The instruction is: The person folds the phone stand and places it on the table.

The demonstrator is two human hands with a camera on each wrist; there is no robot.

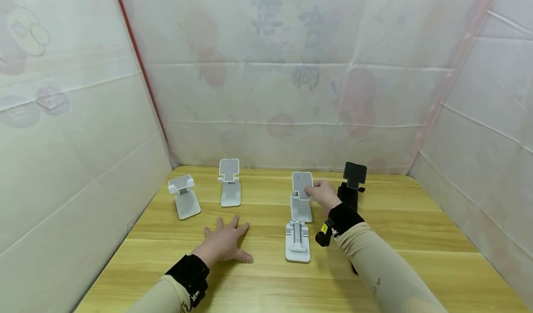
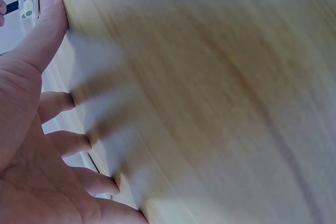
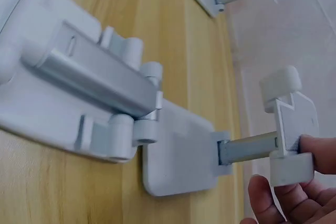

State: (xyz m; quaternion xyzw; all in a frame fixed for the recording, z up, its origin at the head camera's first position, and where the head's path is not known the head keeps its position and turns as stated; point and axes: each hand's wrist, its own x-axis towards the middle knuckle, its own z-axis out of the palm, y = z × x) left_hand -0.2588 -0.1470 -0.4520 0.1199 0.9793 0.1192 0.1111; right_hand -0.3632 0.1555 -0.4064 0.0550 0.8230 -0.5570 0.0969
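My right hand (image 1: 325, 195) pinches the right edge of the upper plate on a white phone stand (image 1: 302, 185). Seen in the right wrist view, the thumb lies on that stand's cradle (image 3: 296, 121) and the other fingers are behind it. Its arm is raised and its base (image 3: 181, 156) is at table level. Just nearer to me lies a second white phone stand (image 1: 297, 253), folded down, its hinge end close to the first one's base. My left hand (image 1: 225, 243) rests on the table with fingers spread, its fingertips (image 2: 107, 182) on the wood, holding nothing.
Two more white phone stands, one angled (image 1: 187, 206) and one straight (image 1: 231, 195), stand unfolded at the back left. A black phone stand (image 1: 355, 176) is right of my right hand, partly hidden by the forearm. Sheeted walls (image 1: 266, 95) enclose the wooden table (image 1: 258, 290).
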